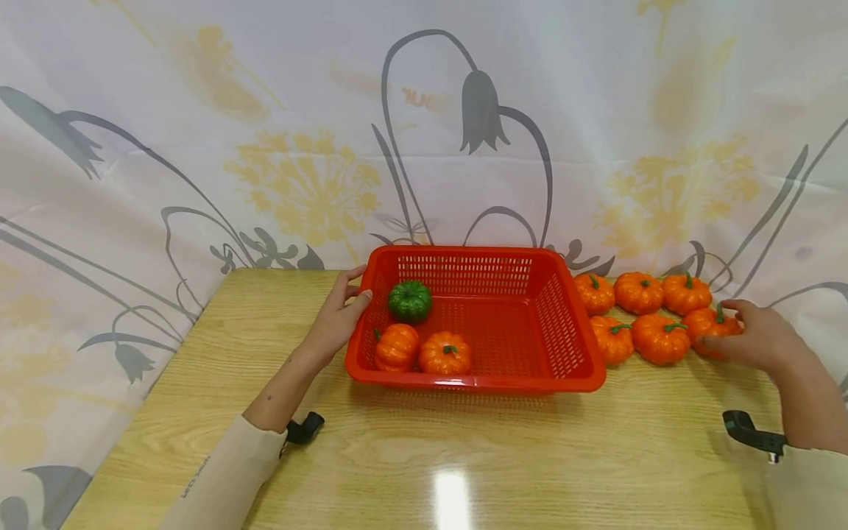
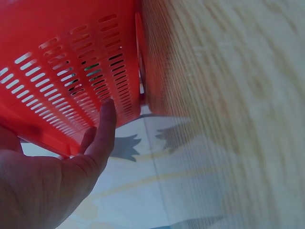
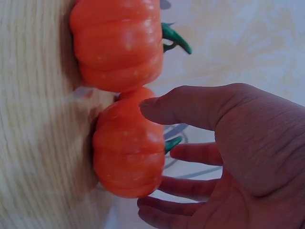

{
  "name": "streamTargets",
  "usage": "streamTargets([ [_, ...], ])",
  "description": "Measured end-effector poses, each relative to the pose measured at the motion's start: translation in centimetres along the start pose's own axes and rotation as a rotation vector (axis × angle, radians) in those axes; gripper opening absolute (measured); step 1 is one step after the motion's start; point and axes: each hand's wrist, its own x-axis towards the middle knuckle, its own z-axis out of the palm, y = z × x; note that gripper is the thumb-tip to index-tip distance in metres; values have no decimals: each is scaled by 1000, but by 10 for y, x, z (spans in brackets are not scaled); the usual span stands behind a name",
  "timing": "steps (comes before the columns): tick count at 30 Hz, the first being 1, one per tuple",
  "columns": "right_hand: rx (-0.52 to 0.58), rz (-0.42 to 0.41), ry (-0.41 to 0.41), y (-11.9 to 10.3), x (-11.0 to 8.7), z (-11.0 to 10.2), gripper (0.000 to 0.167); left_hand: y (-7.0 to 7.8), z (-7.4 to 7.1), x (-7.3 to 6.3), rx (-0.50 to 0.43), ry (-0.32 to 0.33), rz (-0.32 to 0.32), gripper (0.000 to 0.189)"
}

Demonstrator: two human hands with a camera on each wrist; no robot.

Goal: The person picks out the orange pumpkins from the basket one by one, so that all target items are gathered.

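Observation:
My left hand holds the left rim of a red plastic basket, thumb on the rim and fingers along the slotted outer wall. Inside the basket, at its left, sit a green pumpkin and two orange pumpkins. My right hand is at the front-row end pumpkin, an orange one with a green stem. In the right wrist view its spread thumb and fingers reach around this pumpkin, the thumb overlapping its side.
Right of the basket, several more orange pumpkins stand close together in two rows on the wooden table. A patterned cloth hangs behind the table. Each wrist carries a black camera mount.

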Motion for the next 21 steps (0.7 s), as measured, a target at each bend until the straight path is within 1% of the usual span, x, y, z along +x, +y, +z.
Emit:
streamTargets([
  [5, -36, -28, 69, -10, -3, -5, 78, 0, 0, 0, 2, 1, 3, 54],
  [8, -43, -64, 106, -19, -6, -7, 75, 0, 0, -1, 7, 4, 4, 54],
  [14, -48, -128, 157, -48, -13, -14, 70, 2, 1, -1, -1, 5, 0, 54],
  [21, -46, -203, 179, -81, -22, -18, 71, 1, 1, 0, 0, 8, -3, 54],
])
